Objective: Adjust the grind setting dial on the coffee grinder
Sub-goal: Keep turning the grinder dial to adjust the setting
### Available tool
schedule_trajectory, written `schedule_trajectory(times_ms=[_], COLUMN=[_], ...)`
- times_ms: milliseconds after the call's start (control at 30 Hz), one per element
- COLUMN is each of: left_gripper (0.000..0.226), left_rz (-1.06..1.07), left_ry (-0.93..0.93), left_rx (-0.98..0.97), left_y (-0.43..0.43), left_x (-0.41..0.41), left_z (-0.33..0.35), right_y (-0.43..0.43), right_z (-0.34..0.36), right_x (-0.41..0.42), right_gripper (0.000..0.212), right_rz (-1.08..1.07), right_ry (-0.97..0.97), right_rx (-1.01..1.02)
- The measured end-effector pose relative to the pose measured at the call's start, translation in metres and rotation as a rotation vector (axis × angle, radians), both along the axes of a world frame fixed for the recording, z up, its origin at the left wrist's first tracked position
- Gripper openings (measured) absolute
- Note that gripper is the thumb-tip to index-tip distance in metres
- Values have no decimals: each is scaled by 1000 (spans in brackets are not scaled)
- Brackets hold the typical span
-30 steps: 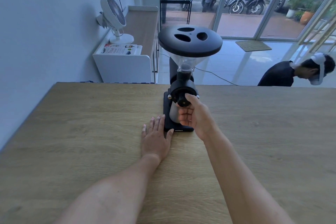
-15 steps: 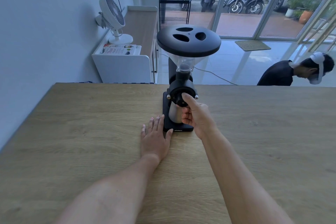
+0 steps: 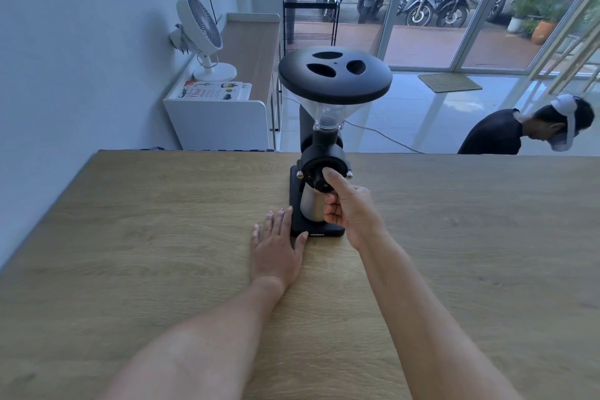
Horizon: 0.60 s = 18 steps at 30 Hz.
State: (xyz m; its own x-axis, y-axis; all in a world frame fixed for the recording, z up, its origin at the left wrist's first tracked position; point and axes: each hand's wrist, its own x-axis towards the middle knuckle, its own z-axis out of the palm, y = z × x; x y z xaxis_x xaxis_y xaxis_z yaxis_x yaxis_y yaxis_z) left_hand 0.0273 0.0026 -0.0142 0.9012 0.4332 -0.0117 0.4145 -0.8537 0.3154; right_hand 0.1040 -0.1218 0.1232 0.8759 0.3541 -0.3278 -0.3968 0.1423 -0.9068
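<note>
Head view, black grinder (image 3: 324, 140) upright on wooden table (image 3: 130, 237), right hand (image 3: 349, 208) pinching the dial (image 3: 319, 177) on its front, left hand (image 3: 277, 247) flat, fingers spread, touching grinder's base.

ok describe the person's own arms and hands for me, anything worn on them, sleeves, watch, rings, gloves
Both arms are bare for all that shows of them: no sleeves, no gloves, no watch or bracelet on either wrist. The left hand seems to carry a thin ring on one finger, though it is too small to be sure. The right hand shows no ring on the parts in view. Fingernails look short and unpainted.
</note>
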Motion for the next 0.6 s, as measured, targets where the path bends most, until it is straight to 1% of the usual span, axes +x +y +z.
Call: schedule_trajectory(times_ms=[100, 300, 600], left_gripper=[67, 67, 67], left_rz=[-4, -5, -8], left_ry=[0, -2, 3], left_rx=[1, -4, 5], left_y=[0, 0, 0], left_x=[0, 0, 0], left_z=[0, 0, 1], right_y=[1, 1, 1], right_z=[0, 1, 0], right_x=[0, 0, 0], right_gripper=[47, 35, 37], right_rz=[-23, -33, -31], right_ry=[4, 2, 1], right_rx=[-2, 1, 17])
